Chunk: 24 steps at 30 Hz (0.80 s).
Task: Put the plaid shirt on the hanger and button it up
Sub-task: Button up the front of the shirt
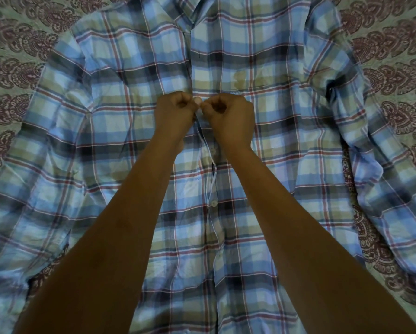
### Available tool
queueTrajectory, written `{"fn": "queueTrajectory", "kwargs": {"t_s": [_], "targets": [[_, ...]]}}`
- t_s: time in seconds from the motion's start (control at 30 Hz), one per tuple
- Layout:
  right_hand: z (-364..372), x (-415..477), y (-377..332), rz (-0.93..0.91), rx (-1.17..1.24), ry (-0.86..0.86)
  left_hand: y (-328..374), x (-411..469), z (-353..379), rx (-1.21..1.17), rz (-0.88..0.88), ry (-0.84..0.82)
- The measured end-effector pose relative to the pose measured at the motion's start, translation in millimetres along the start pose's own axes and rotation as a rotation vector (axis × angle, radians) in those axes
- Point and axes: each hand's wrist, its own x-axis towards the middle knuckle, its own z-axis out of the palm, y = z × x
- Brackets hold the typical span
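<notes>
Plaid shirt [262,68] lies front-up, spread flat on a patterned bedspread [16,39]; hem nearest the camera, collar farthest. Long axis runs near-to-far along the placket, sleeves splayed to either side.

Near: lower placket. One white button [213,202] shows between the forearms; the front edges gape slightly there, and I cannot tell whether it is fastened.

Mid: both hands meet on the placket at chest level. Left hand [175,112] is curled, thumb and fingers pinching the left front edge. Right hand [231,114] is likewise curled, pinching the opposite edge. The two grips touch; whatever button sits between them is hidden.

Far: placket above the hands lies closed-looking up to the collar [187,15]. Hanger not visible; cannot confirm one is inside the shoulders.

Risks, as judged:
- Mismatched button and hole, caused by the gaping edges below sliding out of register; plaid bars would then sit out of line across the placket.
- Button slipping back out, since the pinch hides it from view.
- Cloth bunching under the wrists on the soft bedspread.
</notes>
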Motion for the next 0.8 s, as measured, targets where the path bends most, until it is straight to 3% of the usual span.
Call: {"fn": "queueTrajectory", "kwargs": {"t_s": [0.1, 0.27, 0.43, 0.5, 0.57, 0.67, 0.8], "targets": [[-0.1, -0.8, -0.8, -0.024, -0.058, 0.019, -0.4, 1.4, 4.0, -0.028, -0.046, 0.043], [2.1, 0.7, 2.9, 0.068, 0.071, 0.096, -2.0, 2.7, 15.8, 0.002, -0.046, 0.094], [0.6, 11.8, 7.1, 0.319, 0.396, -0.026, -5.6, -1.8, 7.0, 0.453, 0.436, 0.082], [-3.3, 17.0, 5.3, 0.398, 0.456, -0.122, -7.7, 0.7, 2.3, 0.557, 0.541, 0.097], [-6.5, 21.4, 5.0, 0.385, 0.404, -0.184, -7.4, 3.5, -1.3, 0.538, 0.528, 0.098], [-9.1, 26.6, 7.0, 0.282, 0.224, -0.205, -3.1, 13.1, -8.5, 0.419, 0.374, 0.078], [-11.0, 32.0, 0.9, 0.069, 0.102, -0.096, 9.3, 33.7, -24.9, 0.365, 0.265, 0.139]]}}
